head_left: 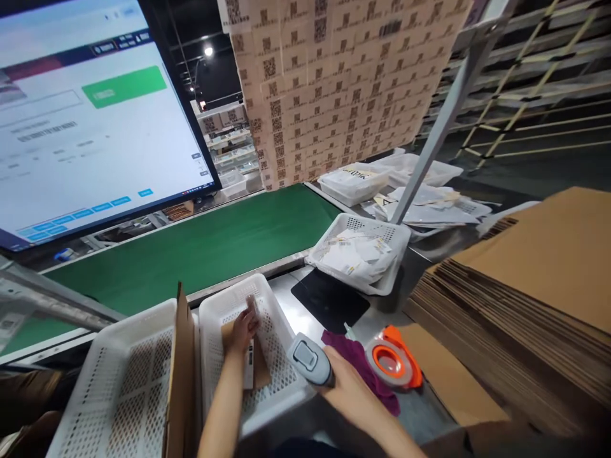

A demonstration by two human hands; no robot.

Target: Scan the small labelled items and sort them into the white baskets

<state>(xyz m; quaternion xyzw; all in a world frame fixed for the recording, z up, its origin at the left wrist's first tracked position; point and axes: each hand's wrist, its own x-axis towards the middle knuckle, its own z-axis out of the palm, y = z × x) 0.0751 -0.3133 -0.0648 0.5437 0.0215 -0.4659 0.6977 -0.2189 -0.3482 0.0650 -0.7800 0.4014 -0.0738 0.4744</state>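
Two hands busy. Left hand (241, 331) inside white basket (281, 381), fingers pinching small white box (249, 364) lying on basket floor. Right hand (351, 391) wrapped round grey barcode scanner (310, 359), just over basket's right rim. Tape dispenser (394, 362) and purple cloth (356, 356) close beside. Green belt (214, 245) past basket's far rim, wide open. Cardboard stack (525, 299) fills right side. Screen (90, 114) words too blurry.
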